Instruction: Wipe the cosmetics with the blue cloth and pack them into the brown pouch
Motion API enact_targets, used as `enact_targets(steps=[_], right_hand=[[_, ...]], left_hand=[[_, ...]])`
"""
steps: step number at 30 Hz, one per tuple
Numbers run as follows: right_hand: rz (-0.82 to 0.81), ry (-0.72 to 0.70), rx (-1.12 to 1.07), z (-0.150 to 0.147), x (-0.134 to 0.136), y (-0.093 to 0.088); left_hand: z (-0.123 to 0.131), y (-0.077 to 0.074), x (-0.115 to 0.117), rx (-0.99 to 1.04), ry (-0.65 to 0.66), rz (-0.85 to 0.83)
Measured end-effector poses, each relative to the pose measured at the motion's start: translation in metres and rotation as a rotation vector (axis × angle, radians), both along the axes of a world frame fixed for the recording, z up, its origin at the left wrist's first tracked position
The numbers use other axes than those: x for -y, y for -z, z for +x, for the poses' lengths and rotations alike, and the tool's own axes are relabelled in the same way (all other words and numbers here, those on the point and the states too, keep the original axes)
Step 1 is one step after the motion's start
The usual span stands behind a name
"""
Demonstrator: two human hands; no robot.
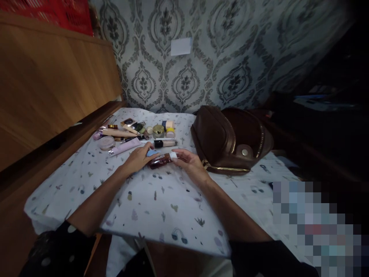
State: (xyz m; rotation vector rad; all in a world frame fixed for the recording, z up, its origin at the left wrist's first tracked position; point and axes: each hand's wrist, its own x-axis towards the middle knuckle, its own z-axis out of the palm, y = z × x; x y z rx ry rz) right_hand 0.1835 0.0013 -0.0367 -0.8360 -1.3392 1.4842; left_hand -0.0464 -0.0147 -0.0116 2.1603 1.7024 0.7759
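A small clear bottle with dark red-brown contents (160, 161) lies sideways between my two hands, just above the cloth. The fingers and thumb of my right hand (193, 164) close around its white cap (173, 155). My left hand (139, 157) is curled at the other end, its thumb along the bottle's upper side. A light blue item (152, 152) shows between the left thumb and forefinger; its kind is unclear. Just beyond are a black-capped tube (165, 143) and a lilac squeeze tube (125, 147).
Several cosmetics, among them a gold-lidded jar (158, 131) and a round clear compact (106, 142), cluster at the back left. A brown leather bag (213, 134) stands unzipped at right. Wooden furniture (57, 65) borders the left, patterned wallpaper (184, 82) the back. Printed cloth (155, 207) covers the surface.
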Motion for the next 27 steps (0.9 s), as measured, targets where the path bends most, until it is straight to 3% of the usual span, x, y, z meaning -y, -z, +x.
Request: enact_targets(steps=[5, 11, 13, 18, 27], right_hand=[[0.025, 0.032, 0.034, -0.002, 0.002, -0.001], [0.05, 0.002, 0.007, -0.004, 0.0, 0.002], [0.046, -0.001, -0.017, -0.004, -0.001, 0.003], [0.026, -0.016, -0.04, -0.004, -0.001, 0.003], [0.058, -0.011, 0.027, -0.003, 0.003, -0.003]], left_hand=[[0.002, 0.0, -0.004, 0.12, -0.06, 0.148], [0.016, -0.006, 0.004, 0.259, 0.028, 0.294], [0.022, -0.008, 0.01, 0.256, 0.116, 0.313], [0.029, -0.008, 0.02, 0.054, 0.395, 0.173], [0.016, -0.007, 0.007, 0.131, 0.277, -0.101]])
